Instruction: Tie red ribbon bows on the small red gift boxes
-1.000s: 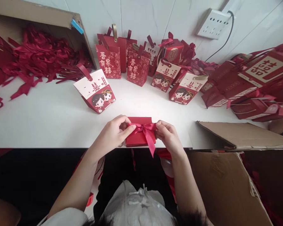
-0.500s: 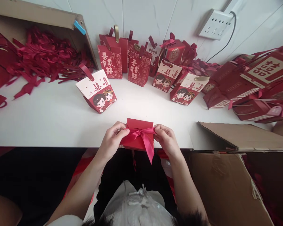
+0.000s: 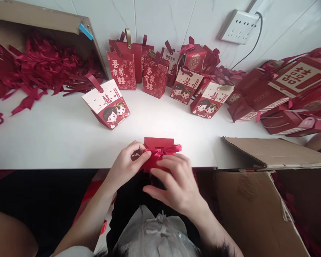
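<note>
A small red gift box [image 3: 158, 142] lies at the front edge of the white table [image 3: 56, 142]. Across it runs a shiny red ribbon [image 3: 174, 148], tied in a bow. My left hand [image 3: 132, 159] pinches the ribbon's left loop between thumb and fingertips. Over the box's lower right, my right hand [image 3: 176, 180] is spread, fingers bent and apart, with nothing visible in it. It hides the ribbon's hanging tails and part of the box front.
Behind stand several red and white boxes [image 3: 107, 103] with strap handles. At left, a carton [image 3: 37, 18] holds many red ribbons [image 3: 50, 60]. Stacked red boxes [image 3: 262, 92] lie at right, near an open cardboard carton [image 3: 246, 207]. A power strip [image 3: 239, 26] is on the wall.
My right hand has let go of the ribbon's right loop and moved down and left, opening over the box front. My left hand keeps its pinch. The view has shifted slightly.
</note>
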Tool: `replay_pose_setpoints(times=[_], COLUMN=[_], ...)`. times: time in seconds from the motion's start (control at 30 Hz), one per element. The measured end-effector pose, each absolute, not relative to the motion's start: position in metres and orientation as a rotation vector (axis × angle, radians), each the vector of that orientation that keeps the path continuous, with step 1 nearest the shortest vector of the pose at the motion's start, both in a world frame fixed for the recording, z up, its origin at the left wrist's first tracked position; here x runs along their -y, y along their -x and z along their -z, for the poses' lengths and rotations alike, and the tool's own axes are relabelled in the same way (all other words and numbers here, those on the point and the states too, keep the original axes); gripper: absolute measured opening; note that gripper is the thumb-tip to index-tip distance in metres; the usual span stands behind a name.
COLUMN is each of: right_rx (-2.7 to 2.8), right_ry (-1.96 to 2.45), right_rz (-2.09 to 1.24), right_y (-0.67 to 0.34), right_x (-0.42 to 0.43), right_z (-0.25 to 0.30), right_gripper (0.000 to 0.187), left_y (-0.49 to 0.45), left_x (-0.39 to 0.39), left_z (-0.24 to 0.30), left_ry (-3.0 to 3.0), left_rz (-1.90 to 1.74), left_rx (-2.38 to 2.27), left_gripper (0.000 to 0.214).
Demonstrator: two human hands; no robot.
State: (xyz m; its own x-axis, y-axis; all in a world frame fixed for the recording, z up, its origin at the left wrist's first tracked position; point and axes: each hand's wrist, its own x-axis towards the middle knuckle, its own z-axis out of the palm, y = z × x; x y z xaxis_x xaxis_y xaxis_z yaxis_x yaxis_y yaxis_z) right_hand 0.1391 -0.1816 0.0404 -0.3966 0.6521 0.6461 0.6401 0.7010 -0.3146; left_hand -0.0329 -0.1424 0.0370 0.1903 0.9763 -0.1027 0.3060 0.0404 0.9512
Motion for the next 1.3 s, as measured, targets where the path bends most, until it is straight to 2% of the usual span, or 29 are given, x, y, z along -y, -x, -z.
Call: replay_pose_setpoints(times=[0.1,0.27,0.4,0.5,0.57,0.63,0.73,0.87,0.93,1.1,1.3], right_rx=[2.287,2.121,2.084,2.121,2.136,2.098,1.875,1.554,1.551,1.367,1.176], right_ry=[0.964,0.811,0.744,0.734,0.714,0.671,0.715,1.260,1.406,1.359,1.289], right_rz=[0.063,0.036,-0.041,-0.024,-0.033,-0.128,-0.296,-0.426,-0.606,-1.169,-1.370], right_y=[-0.126,-0.132,-0.142,-0.144,-0.144,-0.146,-0.155,-0.171,-0.173,-0.167,-0.163], right_x=[0.182,0.180,0.179,0.179,0.182,0.186,0.187,0.167,0.153,0.136,0.139], right_z=[-0.028,-0.007,-0.005,-0.009,-0.013,-0.016,-0.020,-0.024,-0.026,-0.025,-0.021], right_gripper=[0.024,0.022,0.021,0.020,0.015,0.007,0.020,0.013,0.016,0.033,0.039], left_y=[0.038,0.038,0.029,0.021,0.018,0.016,0.016,0.015,0.015,0.014,0.012], left_x=[0.139,0.139,0.140,0.138,0.136,0.133,0.130,0.128,0.128,0.126,0.126], left_z=[-0.036,-0.029,-0.032,-0.040,-0.045,-0.045,-0.042,-0.039,-0.038,-0.037,-0.037], left_ry=[-1.417,-1.387,-1.776,-2.111,-2.191,-2.194,-2.149,-2.071,-2.038,-1.975,-1.920], left_rz=[-0.795,-0.756,-0.993,-1.023,-0.880,-0.808,-0.797,-0.775,-0.782,-0.771,-0.734], left_rx=[-1.245,-1.300,-1.521,-1.416,-1.295,-1.270,-1.304,-1.302,-1.301,-1.290,-1.276], left_gripper=[0.027,0.029,0.009,0.023,0.020,0.014,0.011,0.009,0.008,0.008,0.009])
